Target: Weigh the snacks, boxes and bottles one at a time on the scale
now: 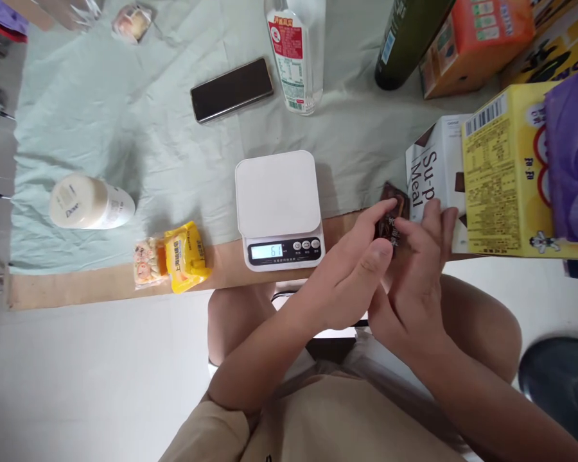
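Both my hands are together at the table's front edge, right of the kitchen scale. A small dark brown packet (389,221) with light lettering is between their fingertips. My left hand (351,276) has its index finger and thumb closed at the packet's left side. My right hand (414,282) pinches it from the right, with its other fingers raised beside a white "Su-p Meal" box (426,163). Part of the packet is hidden by the fingers. The white kitchen scale (278,196) has a bare platform, and its lit display appears to read 61.
Left of the scale lie a yellow packet (187,256) and a clear-wrapped snack (149,262). A white Dove bottle (91,202) stands further left. Behind are a phone (232,90), a clear bottle (296,64) and a dark green bottle (404,45). Yellow box (505,173) and orange pack (481,45) stand right.
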Tool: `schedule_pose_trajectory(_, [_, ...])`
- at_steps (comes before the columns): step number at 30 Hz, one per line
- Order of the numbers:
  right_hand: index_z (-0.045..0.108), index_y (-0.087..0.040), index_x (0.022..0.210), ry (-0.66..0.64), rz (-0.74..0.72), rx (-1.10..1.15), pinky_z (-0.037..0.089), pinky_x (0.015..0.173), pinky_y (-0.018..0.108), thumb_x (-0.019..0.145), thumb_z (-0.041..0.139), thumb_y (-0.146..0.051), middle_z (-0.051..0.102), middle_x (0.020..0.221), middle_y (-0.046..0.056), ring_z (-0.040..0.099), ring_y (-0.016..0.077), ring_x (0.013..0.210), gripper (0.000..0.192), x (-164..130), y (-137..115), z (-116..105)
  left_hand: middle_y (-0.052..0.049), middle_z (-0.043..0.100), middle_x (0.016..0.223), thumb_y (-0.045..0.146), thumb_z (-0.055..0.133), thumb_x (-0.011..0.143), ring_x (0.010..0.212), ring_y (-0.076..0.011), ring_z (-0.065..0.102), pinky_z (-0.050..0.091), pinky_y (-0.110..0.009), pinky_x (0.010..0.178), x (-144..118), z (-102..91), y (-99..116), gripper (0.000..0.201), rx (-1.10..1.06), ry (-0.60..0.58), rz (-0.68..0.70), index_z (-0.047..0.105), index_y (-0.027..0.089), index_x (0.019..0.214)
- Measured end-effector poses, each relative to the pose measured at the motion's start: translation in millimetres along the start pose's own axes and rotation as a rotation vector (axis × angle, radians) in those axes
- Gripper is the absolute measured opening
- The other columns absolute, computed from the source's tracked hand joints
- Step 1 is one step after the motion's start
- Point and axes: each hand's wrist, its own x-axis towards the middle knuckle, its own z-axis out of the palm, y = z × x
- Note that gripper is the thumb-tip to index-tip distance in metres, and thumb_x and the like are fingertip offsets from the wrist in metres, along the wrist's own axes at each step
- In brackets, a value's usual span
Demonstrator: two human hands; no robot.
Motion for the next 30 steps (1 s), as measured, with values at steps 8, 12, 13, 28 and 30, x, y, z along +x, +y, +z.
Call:
schedule_pose_trajectory(8, [0.042, -0.035, 0.149, -0.081, -0.03, 0.148, 0.049, 0.126, 0.06, 0.099, 0.053, -0.028, 0.045, 0.162, 0.011, 0.044, 0.0296, 0.158, 0.052, 0, -5, 11, -0.006, 0.045, 0.173, 0.075, 0.033, 0.105, 0.158, -0.0318, 0.05, 0.037, -0.058, 0.14, -3, -5.6, -14, 0.065, -0.112, 0.02, -0.092, 0.042, 0.036, 0.156])
schedule_pose_trajectory(12, [0.047, -0.025, 0.143, -0.082, -0.039, 0.142, 0.056, 0.113, 0.053, 0.098, 0.054, -0.027, 0.053, 0.15, 0.016, 0.053, 0.0292, 0.144, 0.046, 0, -4, 14, -0.009, 0.049, 0.169, 0.075, 0.032, 0.106, 0.154, -0.0323, 0.055, 0.044, -0.059, 0.135, -4, -6.0, -18, 0.065, -0.12, 0.049, -0.108, 0.04, 0.035, 0.156])
schedule_pose_trajectory(13, [0.048, -0.024, 0.142, -0.082, -0.049, 0.12, 0.056, 0.111, 0.052, 0.098, 0.054, -0.029, 0.054, 0.149, 0.017, 0.054, 0.0294, 0.142, 0.045, 1, -4, 14, -0.009, 0.05, 0.168, 0.074, 0.033, 0.106, 0.156, -0.0313, 0.053, 0.044, -0.057, 0.135, -5, -6.3, -16, 0.064, -0.117, 0.073, -0.108, 0.04, 0.034, 0.155])
schedule_pose_trajectory(28, [0.056, -0.02, 0.131, -0.147, -0.265, 0.001, 0.057, 0.103, 0.049, 0.099, 0.053, -0.031, 0.067, 0.124, 0.015, 0.065, 0.0277, 0.119, 0.034, 13, -5, 21, -0.005, 0.073, 0.095, 0.069, 0.063, 0.093, 0.095, -0.0221, 0.074, 0.064, -0.039, 0.094, -19, -67.8, 24, 0.044, -0.15, 0.636, 0.252, 0.069, 0.025, 0.095])
schedule_pose_trajectory(30, [0.057, -0.021, 0.127, -0.18, -0.31, 0.085, 0.06, 0.095, 0.043, 0.098, 0.054, -0.03, 0.069, 0.118, 0.013, 0.068, 0.0246, 0.112, 0.03, 13, -9, 28, -0.004, 0.071, 0.092, 0.06, 0.067, 0.094, 0.092, -0.021, 0.072, 0.063, -0.038, 0.093, -28, -85.7, 30, 0.035, -0.12, 0.687, 0.334, 0.069, 0.025, 0.094])
